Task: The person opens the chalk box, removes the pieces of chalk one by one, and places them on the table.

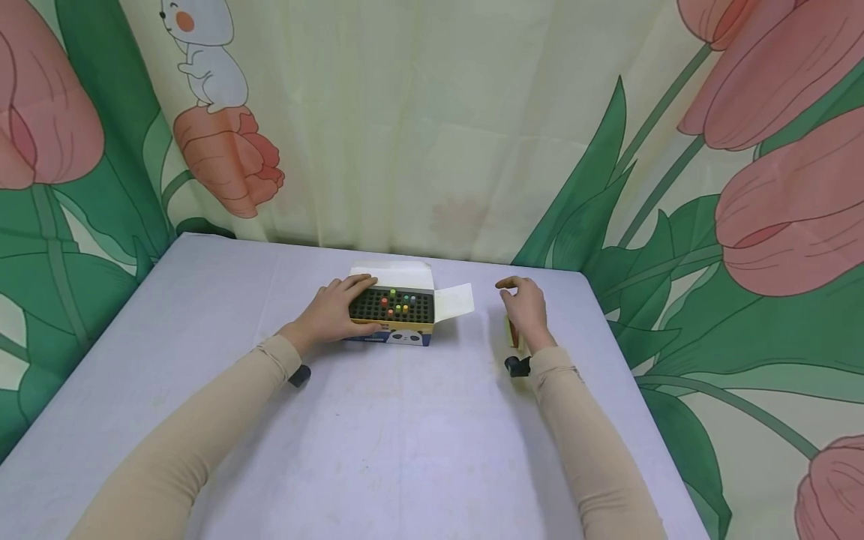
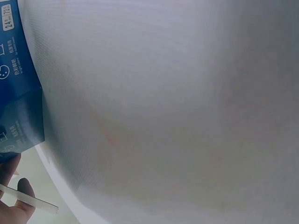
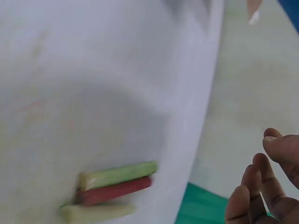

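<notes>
A box (image 1: pixel 408 337) with a panda on its front stands on the table with its white flaps folded out. Its black tray (image 1: pixel 364 306) is full of round holes, and several small coloured sticks with bright ends stand upright in it. My left hand (image 1: pixel 335 309) grips the box at its left end, thumb along the front and fingers over the top. To the right, my right hand (image 1: pixel 528 306) hovers with loosely bent fingers, nothing visible between them. Below it lie a light green stick (image 3: pixel 119 174), a red stick (image 3: pixel 117 191) and a pale yellow stick (image 3: pixel 98 213), side by side.
A white cloth covers the table (image 1: pixel 378 450). One white flap (image 1: pixel 454 302) sticks out from the box's right end, another (image 1: pixel 394 274) lies at its back. Behind the table hangs a curtain (image 1: pixel 432 150) printed with tulips and a rabbit.
</notes>
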### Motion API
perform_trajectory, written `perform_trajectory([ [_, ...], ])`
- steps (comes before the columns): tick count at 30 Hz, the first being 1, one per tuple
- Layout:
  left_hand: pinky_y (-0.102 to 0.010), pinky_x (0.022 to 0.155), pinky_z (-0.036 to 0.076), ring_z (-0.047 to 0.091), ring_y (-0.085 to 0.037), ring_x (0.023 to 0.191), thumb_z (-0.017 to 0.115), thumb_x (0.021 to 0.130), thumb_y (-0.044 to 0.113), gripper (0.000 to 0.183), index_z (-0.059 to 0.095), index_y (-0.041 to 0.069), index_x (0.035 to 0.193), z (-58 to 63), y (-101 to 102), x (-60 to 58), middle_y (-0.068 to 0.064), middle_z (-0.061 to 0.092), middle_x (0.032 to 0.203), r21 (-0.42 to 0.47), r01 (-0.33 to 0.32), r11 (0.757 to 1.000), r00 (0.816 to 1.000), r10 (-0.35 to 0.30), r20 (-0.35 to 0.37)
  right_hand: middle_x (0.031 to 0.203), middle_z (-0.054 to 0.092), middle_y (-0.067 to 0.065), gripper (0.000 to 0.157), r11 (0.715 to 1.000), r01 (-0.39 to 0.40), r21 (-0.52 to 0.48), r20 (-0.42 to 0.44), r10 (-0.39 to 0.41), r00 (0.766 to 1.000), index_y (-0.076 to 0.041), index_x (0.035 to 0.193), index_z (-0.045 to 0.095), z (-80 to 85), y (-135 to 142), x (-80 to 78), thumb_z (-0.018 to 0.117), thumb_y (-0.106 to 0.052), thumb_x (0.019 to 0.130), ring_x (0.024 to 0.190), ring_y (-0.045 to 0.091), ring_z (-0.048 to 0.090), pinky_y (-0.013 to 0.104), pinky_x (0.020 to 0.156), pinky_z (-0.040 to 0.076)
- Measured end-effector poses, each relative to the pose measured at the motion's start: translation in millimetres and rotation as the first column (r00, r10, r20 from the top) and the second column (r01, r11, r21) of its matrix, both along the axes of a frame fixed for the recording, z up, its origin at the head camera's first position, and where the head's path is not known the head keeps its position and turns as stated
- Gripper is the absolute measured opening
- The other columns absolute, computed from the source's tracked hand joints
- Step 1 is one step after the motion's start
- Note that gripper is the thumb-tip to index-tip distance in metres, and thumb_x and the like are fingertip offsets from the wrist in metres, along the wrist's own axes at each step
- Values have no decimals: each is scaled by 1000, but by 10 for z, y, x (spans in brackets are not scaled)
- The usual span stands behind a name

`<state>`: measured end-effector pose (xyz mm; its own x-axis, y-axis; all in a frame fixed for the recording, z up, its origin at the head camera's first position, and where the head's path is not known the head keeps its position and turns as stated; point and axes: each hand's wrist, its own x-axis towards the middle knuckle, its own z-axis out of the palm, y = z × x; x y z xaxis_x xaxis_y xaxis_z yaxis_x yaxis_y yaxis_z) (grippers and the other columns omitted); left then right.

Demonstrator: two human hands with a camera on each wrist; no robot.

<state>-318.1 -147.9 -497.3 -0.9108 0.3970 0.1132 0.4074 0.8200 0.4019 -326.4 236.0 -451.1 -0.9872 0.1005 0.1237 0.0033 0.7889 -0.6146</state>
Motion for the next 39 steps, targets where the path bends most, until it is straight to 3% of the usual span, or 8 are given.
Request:
perform_trajectory([
  [5, -60, 101, 39, 47, -36, 132, 72, 80, 74, 105, 33, 24, 163, 0, 4, 7, -5, 34, 166, -1, 4, 1000, 1000, -4, -3, 131, 66, 16, 25, 989, -35, -147, -62, 26, 998, -6, 124, 70, 225, -219, -4, 57, -15, 105, 107, 35, 66, 43, 85, 54],
  [10, -60, 101, 39, 47, -36, 131, 73, 80, 73, 106, 33, 23, 164, 24, 28, 38, -7, 34, 166, 0, 7, 1000, 1000, -7, 12, 127, 67, 17, 25, 940, -88, -331, -77, 66, 995, -3, 127, 67, 379, -497, 35, 61, -12, 104, 108, 33, 70, 37, 88, 59],
  [16, -58, 102, 39, 47, -35, 132, 73, 80, 73, 105, 32, 24, 164, 6, 34, 33, -5, 34, 166, -2, -2, 1000, 1000, 2, 18, 125, 66, 17, 25, 900, -133, -414, -70, 114, 991, -1, 126, 66, 462, -802, 65, 62, -9, 103, 109, 31, 70, 29, 83, 60],
  [29, -58, 100, 40, 47, -35, 130, 74, 80, 72, 105, 33, 23, 164, 23, 22, 39, -5, 34, 166, 1, -4, 1000, 1000, 4, 2, 123, 66, 18, 23, 884, -190, -428, -26, 198, 980, -1, 124, 67, 322, -1164, 89, 63, -7, 102, 103, 31, 71, 29, 76, 61],
  [39, -58, 99, 40, 48, -36, 131, 73, 80, 71, 104, 33, 23, 163, 34, 12, 36, -5, 35, 166, -4, 1, 1000, 1000, -1, -5, 123, 66, 18, 27, 870, -184, -457, 108, 260, 960, -1, 127, 65, 162, -1315, 112, 66, -7, 101, 82, 21, 74, 26, 70, 61],
])
